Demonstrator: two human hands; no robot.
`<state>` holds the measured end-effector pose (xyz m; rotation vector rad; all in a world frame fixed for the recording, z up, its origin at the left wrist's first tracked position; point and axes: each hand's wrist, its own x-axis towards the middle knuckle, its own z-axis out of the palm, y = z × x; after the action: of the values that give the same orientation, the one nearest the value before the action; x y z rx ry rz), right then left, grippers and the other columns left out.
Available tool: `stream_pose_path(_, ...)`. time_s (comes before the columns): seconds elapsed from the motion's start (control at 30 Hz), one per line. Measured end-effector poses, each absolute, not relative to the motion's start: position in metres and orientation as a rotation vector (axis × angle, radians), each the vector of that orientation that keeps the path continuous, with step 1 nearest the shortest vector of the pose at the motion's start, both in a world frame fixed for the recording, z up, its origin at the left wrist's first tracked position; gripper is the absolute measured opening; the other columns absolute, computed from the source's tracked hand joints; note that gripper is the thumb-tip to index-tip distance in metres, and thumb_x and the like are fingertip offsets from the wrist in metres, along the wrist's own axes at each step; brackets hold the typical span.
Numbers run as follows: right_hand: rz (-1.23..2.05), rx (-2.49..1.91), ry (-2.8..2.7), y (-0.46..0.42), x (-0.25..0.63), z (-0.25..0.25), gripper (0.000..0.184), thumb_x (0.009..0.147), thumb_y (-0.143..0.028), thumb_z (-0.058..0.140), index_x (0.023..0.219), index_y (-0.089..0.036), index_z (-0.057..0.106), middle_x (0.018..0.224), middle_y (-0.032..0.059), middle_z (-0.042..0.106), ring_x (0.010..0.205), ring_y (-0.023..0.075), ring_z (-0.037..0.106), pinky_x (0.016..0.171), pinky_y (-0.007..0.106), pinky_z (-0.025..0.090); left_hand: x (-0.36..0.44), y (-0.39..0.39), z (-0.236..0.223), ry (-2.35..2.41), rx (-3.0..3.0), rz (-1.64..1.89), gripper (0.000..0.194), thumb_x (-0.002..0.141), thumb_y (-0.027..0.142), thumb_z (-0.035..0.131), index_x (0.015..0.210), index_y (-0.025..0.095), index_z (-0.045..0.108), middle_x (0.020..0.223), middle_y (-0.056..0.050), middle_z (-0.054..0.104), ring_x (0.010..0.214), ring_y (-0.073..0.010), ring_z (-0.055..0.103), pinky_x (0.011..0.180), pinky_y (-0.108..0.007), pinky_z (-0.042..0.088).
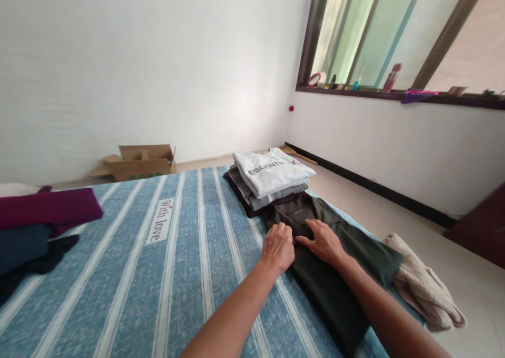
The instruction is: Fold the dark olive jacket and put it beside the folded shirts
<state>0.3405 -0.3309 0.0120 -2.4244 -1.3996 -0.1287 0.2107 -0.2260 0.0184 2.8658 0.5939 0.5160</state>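
A dark green garment (335, 274) lies stretched along the right side of a blue striped bed (158, 274). My left hand (278, 246) rests at its left edge with the fingers curled onto the cloth. My right hand (323, 241) lies flat on the garment, fingers spread. Just beyond the hands stands a stack of folded clothes (268, 182), with a white printed shirt on top and grey and dark pieces under it.
A cream knit piece (422, 287) hangs off the bed's right edge. Maroon, navy and black clothes (35, 226) lie at the left. An open cardboard box (142, 162) sits on the floor by the wall. The window sill (394, 92) holds small items.
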Motion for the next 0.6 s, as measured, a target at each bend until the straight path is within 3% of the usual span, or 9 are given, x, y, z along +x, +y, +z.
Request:
stream_pose_path(0.17,-0.131,-2.334,-1.398,-0.333,0.347,-0.001,0.059,0.078,-0.054,0.057,0.123,-0.015,0.052,0.120,0.0127,0.056,0.111,0.0251,0.052,0.096,0.035,0.039,0.207,-0.225,0.018,0.671,2.619,0.605,0.021,0.080,0.015,0.048,0.096,0.015,0.061,0.121,-0.010,0.056,0.114,-0.0188,0.049,0.100,-0.028,0.037)
stream_pose_path(0.3,-0.154,-2.349,-1.358,-0.332,0.349,-0.007,0.073,0.073,-0.061,0.058,0.128,-0.015,0.046,0.127,0.0138,0.050,0.118,0.0264,0.047,0.101,0.036,0.035,0.208,-0.223,0.007,0.740,2.653,0.481,0.051,0.087,0.032,0.044,0.132,0.007,0.042,0.145,-0.016,0.034,0.136,-0.0269,0.026,0.110,-0.044,0.023)
stream_pose_path(0.4,-0.183,-2.439,-1.288,-0.332,0.349,-0.011,0.083,0.069,-0.068,0.057,0.132,-0.015,0.043,0.130,0.0157,0.047,0.124,0.0297,0.041,0.102,0.039,0.033,0.207,-0.221,0.000,0.749,2.673,0.294,0.062,0.089,0.039,0.038,0.141,0.009,0.029,0.151,-0.014,0.021,0.139,-0.0270,0.015,0.110,-0.049,0.019)
stream_pose_path(0.6,-0.123,-2.515,-1.250,-0.333,0.349,-0.013,0.083,0.071,-0.070,0.052,0.132,-0.015,0.042,0.134,0.0166,0.044,0.125,0.0290,0.041,0.103,0.038,0.031,0.203,-0.220,-0.002,0.731,2.665,0.232,0.066,0.090,0.045,0.032,0.144,0.010,0.023,0.153,-0.011,0.014,0.141,-0.0248,0.009,0.111,-0.048,0.017)
